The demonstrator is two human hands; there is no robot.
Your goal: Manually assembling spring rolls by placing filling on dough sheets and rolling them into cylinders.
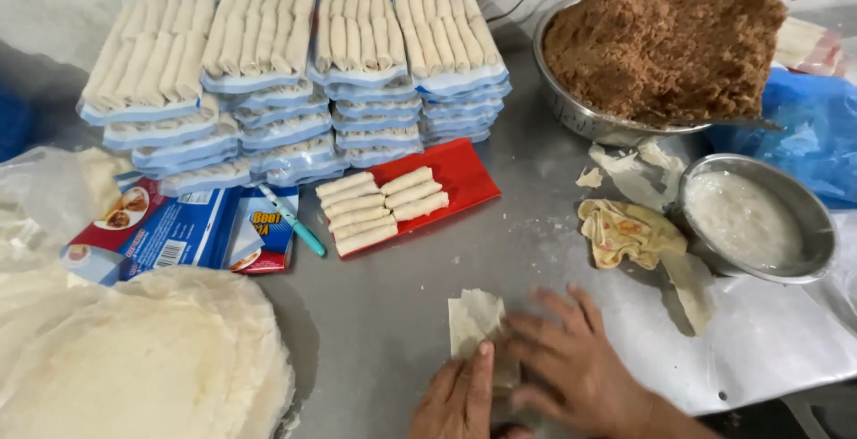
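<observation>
Food-prep kitchen; steel table (402, 314), stacked spring-roll trays (295, 82), filling bowl (580, 118).

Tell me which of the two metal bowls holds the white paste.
The smaller metal bowl at the right edge, beside the yellow cloth. The larger bowl behind it is heaped with brown filling.

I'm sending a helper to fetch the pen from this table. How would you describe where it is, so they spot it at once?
Start at the stacked trays of rolls at the back. Just in front, left of the red tray, lies the pen, resting partly on blue printed packets. It is the only slim teal-and-white stick there.
</observation>
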